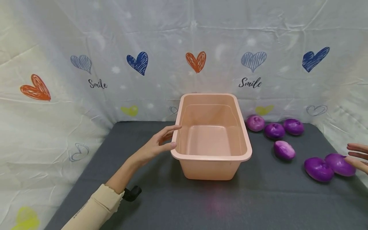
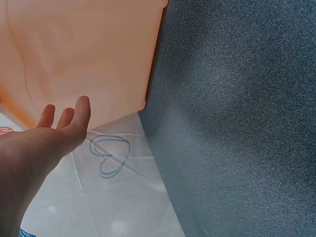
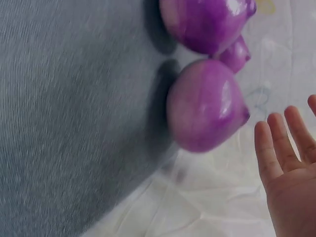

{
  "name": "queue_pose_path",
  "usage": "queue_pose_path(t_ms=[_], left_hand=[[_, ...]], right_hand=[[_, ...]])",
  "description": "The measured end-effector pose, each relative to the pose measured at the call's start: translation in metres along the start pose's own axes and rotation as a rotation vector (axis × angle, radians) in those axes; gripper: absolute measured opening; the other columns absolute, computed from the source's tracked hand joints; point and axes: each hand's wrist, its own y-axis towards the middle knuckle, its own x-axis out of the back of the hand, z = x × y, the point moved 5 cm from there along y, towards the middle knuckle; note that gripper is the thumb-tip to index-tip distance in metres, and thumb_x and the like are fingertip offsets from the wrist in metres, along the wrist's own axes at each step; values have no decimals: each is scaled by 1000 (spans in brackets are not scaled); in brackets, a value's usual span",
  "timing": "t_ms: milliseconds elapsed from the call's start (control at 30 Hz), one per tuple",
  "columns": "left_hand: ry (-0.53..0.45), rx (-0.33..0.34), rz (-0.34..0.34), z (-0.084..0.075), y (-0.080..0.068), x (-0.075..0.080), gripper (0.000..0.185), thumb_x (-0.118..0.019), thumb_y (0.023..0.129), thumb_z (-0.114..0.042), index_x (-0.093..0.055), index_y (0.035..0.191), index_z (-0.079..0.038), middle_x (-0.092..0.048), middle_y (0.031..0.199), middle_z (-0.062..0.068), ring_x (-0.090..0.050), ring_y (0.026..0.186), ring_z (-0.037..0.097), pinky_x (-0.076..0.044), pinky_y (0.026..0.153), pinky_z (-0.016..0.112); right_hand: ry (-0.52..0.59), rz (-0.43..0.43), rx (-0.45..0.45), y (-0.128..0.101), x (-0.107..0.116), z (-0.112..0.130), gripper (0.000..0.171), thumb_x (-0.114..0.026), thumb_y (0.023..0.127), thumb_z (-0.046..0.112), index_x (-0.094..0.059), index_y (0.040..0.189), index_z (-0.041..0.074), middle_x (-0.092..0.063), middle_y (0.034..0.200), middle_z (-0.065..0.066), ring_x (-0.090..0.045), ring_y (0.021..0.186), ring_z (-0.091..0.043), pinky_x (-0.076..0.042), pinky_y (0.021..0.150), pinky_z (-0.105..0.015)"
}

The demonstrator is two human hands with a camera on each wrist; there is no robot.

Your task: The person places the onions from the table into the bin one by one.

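Head view: the nearest purple onion (image 1: 340,164) lies at the right edge of the grey table mat (image 1: 161,198), touching a second onion (image 1: 318,169) on its left. My right hand (image 1: 357,156) is beside it with fingers straight and spread, holding nothing; whether a fingertip meets the skin I cannot tell. Right wrist view: the onion (image 3: 206,112) shows a smooth, glossy surface and a rounded body tapering to a small tip. I judge it firm, fairly light, and likely to roll or slip, so the best hold is a cupped grasp around its widest part rather than at the tip. Four more onions (image 1: 275,130) lie further back on the mat. The pink plastic tub (image 1: 214,156) stands at centre, well apart from the onion; my left hand (image 1: 156,146) rests relaxed against the tub's left wall.
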Motion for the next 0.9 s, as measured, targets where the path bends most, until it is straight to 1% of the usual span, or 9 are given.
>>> queue_pose_path(t_ms=[33, 133, 233, 300, 400, 500, 733, 800, 900], left_hand=[[-3, -2, 1, 0, 0, 0, 64, -65, 101, -28, -37, 158, -24, -31, 160, 2, -28, 146, 31, -30, 109, 63], [-9, 1, 4, 2, -1, 0, 64, -65, 101, -27, -37, 158, -24, -30, 161, 3, -28, 146, 32, -30, 109, 63], [-12, 5, 3, 2, -1, 0, 64, -65, 101, -27, -37, 158, -25, -30, 161, 3, -28, 146, 31, -29, 109, 63], [-13, 9, 1, 2, -1, 0, 64, -65, 101, -27, -37, 158, -25, -31, 160, 2, -29, 146, 30, -29, 109, 62], [-20, 5, 5, 1, 0, -1, 64, -65, 102, -27, -36, 159, -22, -33, 159, 3, -31, 145, 30, -30, 108, 62], [-27, 0, 11, 0, 0, -2, 64, -64, 102, -25, -35, 159, -22, -35, 158, 3, -33, 144, 30, -32, 108, 61], [-40, 1, 10, 0, -2, -3, 64, -65, 102, -26, -36, 159, -23, -34, 159, 9, -33, 144, 29, -32, 108, 61], [-42, 2, 9, 0, -2, -3, 64, -64, 102, -26, -36, 159, -23, -34, 159, 8, -33, 144, 30, -32, 108, 61], [-42, 6, 2, 1, -1, -3, 63, -64, 102, -27, -36, 158, -24, -36, 158, 5, -33, 144, 31, -32, 108, 60]], right_hand=[[-22, -2, -20, -1, 0, 1, 62, -66, 100, 11, -40, 157, 13, -44, 147, 13, -38, 112, 18, -32, 84, 0], [-73, 11, -30, -2, 0, -8, 69, -67, 100, 14, -35, 160, 19, -32, 159, 6, -30, 120, 15, -26, 86, 2], [-142, 55, -46, 1, -1, -45, 80, -71, 98, 18, -25, 163, 29, -19, 166, -10, -25, 140, -3, -19, 94, -2], [-160, 80, -67, 3, -1, -63, 85, -72, 97, 22, -19, 163, 34, -13, 167, -11, -19, 149, -27, -17, 109, -16], [-166, 96, -105, 3, -2, -76, 89, -71, 98, 26, -12, 164, 30, -5, 166, -21, -12, 142, -59, -10, 118, -42], [-142, 92, -116, 2, -3, -78, 89, -70, 99, 25, -11, 165, 25, -5, 165, -26, -11, 142, -59, -9, 118, -44], [-62, 120, -98, 0, -12, -68, 85, -70, 99, 20, -15, 164, 30, -9, 163, -30, -13, 146, -46, -18, 95, -2], [-41, 113, -66, -1, -14, -63, 82, -70, 98, 16, -22, 164, 28, -18, 163, -21, -19, 147, -22, -20, 90, 1], [-29, 86, -7, 0, -16, -56, 75, -72, 97, 12, -34, 161, 24, -38, 150, 12, -27, 130, 7, -23, 87, 1]])
